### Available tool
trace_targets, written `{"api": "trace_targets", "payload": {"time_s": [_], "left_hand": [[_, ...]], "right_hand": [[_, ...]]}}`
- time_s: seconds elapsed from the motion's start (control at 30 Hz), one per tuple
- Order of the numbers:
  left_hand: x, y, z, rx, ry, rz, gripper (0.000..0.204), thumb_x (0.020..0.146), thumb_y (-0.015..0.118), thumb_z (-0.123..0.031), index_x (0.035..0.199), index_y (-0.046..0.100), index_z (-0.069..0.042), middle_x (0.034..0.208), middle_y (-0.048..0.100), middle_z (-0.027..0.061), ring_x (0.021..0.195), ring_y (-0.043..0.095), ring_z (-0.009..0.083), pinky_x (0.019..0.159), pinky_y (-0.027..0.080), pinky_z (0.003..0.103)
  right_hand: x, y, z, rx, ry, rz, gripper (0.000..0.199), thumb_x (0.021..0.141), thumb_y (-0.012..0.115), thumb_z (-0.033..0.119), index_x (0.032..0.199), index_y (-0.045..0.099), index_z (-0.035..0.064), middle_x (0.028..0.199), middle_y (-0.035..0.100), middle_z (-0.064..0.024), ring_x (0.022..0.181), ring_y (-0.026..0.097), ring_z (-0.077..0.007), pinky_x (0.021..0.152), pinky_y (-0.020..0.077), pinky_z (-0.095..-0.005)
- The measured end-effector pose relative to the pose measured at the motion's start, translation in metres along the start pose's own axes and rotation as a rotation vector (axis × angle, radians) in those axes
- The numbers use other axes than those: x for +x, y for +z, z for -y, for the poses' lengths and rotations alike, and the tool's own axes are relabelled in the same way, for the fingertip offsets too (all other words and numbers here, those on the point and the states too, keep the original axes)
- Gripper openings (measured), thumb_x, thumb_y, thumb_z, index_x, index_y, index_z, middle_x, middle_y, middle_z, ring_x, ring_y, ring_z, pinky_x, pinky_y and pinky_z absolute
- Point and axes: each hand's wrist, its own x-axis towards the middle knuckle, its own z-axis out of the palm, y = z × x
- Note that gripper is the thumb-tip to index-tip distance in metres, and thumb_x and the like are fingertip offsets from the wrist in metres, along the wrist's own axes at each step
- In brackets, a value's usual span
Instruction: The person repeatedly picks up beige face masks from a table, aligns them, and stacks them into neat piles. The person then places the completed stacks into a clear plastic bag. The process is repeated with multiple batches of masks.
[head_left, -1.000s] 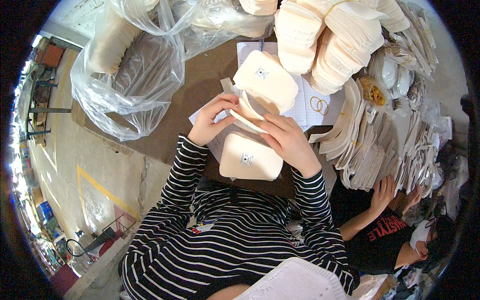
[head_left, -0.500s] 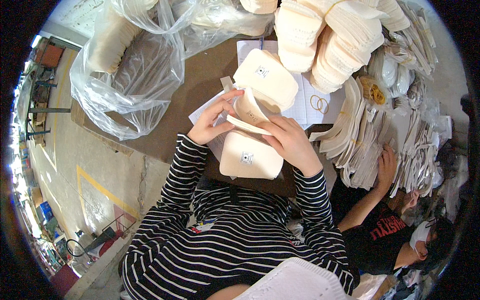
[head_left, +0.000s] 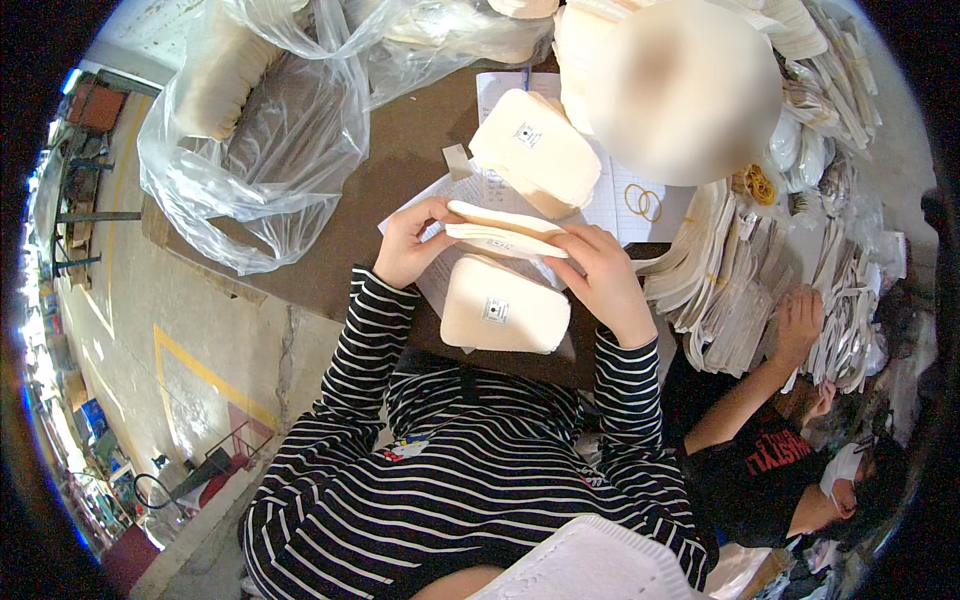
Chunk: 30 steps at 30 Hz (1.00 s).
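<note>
Between my two hands is a folded cream cloth pad (head_left: 510, 232), rounded at its ends and bent lengthwise, with a small printed mark inside. My left hand (head_left: 412, 242) pinches its left end. The right end is gripped by my right hand (head_left: 607, 278), thumb below and fingers above. Just below lies a pile of cream pads (head_left: 470, 318) with a printed label on the top one. Beyond my hands sits another pile of the same pads (head_left: 555, 165), turned at an angle and also labelled.
A clear plastic bag (head_left: 310, 190) with cream pads stands on the brown table (head_left: 420, 130) at left. Papers (head_left: 612, 215) bear two rubber bands (head_left: 643, 203). Bundled strips (head_left: 720, 290) fill the right, beside a co-worker's hand (head_left: 798, 325). Stacks at upper right are partly blurred.
The pad between my hands has gone from curled and tilted to stretched level, folded lengthwise. My right hand has shifted slightly right. The co-worker's hand has moved right over the strips.
</note>
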Motion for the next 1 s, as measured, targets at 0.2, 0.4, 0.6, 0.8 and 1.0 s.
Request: {"api": "trace_targets", "payload": {"time_s": [0.2, 0.4, 0.6, 0.8, 1.0], "left_hand": [[-0.017, 0.018, 0.000, -0.050, -0.035, -0.200, 0.031, 0.090, 0.070, 0.000, 0.119, 0.059, 0.004, 0.104, 0.071, 0.0100, 0.103, 0.065, 0.0167, 0.095, 0.049, 0.031], [-0.006, 0.015, -0.043, 0.339, 0.007, -0.072, 0.027, 0.086, 0.071, 0.000, 0.112, 0.068, 0.001, 0.100, 0.073, 0.0129, 0.097, 0.071, 0.0228, 0.087, 0.053, 0.030], [-0.016, 0.007, -0.110, 0.405, 0.248, -0.105, 0.035, 0.076, 0.081, -0.002, 0.109, 0.071, 0.004, 0.097, 0.073, 0.0126, 0.080, 0.071, 0.0191, 0.070, 0.055, 0.026], [-0.045, 0.022, -0.085, 0.180, -0.480, -0.040, 0.051, 0.082, 0.081, -0.015, 0.128, 0.064, 0.000, 0.093, 0.067, 0.0080, 0.068, 0.060, 0.0100, 0.062, 0.050, 0.022], [-0.051, 0.037, -0.079, 0.427, -0.408, -0.042, 0.067, 0.088, 0.072, -0.019, 0.147, 0.043, -0.003, 0.127, 0.057, 0.0148, 0.109, 0.057, 0.0236, 0.091, 0.049, 0.034]], "right_hand": [[-0.012, 0.012, 0.010, 0.318, 0.192, -0.141, 0.043, 0.087, 0.068, 0.003, 0.128, 0.055, 0.0013, 0.114, 0.061, -0.0164, 0.103, 0.062, -0.0314, 0.090, 0.0493, -0.0383], [-0.008, 0.006, 0.012, 0.154, 0.089, -0.052, 0.037, 0.084, 0.066, 0.001, 0.121, 0.063, 0.0035, 0.106, 0.065, -0.0157, 0.096, 0.064, -0.0343, 0.086, 0.0514, -0.0407], [-0.030, -0.046, 0.062, 0.261, 0.159, -0.088, 0.037, 0.086, 0.072, 0.005, 0.122, 0.065, 0.0020, 0.115, 0.069, -0.0157, 0.100, 0.069, -0.0289, 0.086, 0.0540, -0.0353], [-0.052, -0.025, 0.068, 0.451, 0.691, 0.158, 0.044, 0.088, 0.075, 0.015, 0.128, 0.061, 0.0013, 0.116, 0.067, -0.0166, 0.094, 0.068, -0.0246, 0.086, 0.0539, -0.0338], [-0.062, 0.001, 0.052, 0.252, 0.500, 0.018, 0.060, 0.091, 0.071, 0.021, 0.143, 0.045, 0.0045, 0.147, 0.037, -0.0252, 0.128, 0.047, -0.0416, 0.107, 0.0408, -0.0458]]}}
